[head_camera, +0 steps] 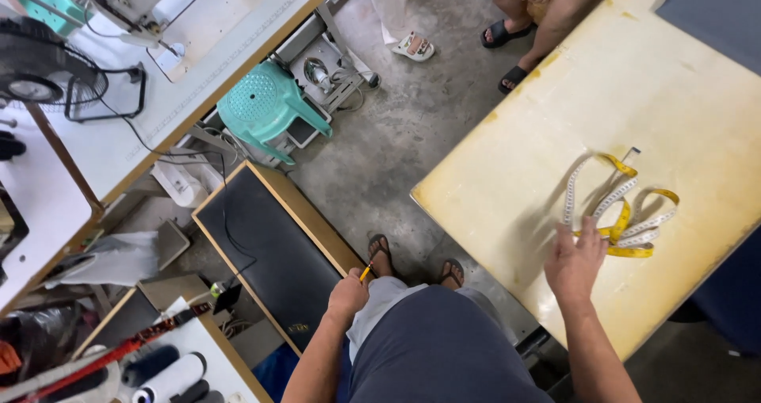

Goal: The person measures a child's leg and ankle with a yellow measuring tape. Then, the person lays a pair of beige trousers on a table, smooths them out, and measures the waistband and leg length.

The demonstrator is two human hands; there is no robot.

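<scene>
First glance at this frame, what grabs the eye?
The yellow and white measuring tape, looped loosely on the pale worktable at right, with the right hand spread at its near edge. The left hand grips a yellow pencil by the hip. A teal plastic stool stands out under the sewing bench, upper left.

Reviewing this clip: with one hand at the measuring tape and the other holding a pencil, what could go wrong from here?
The yellow measuring tape lies in loose overlapping loops, so the right hand, at its edge, may lift a tangle or drag a loop toward the near edge of the yellow table. The left hand holds a pencil out over the floor, off the table; a loose grip would probably drop it near the feet.
</scene>
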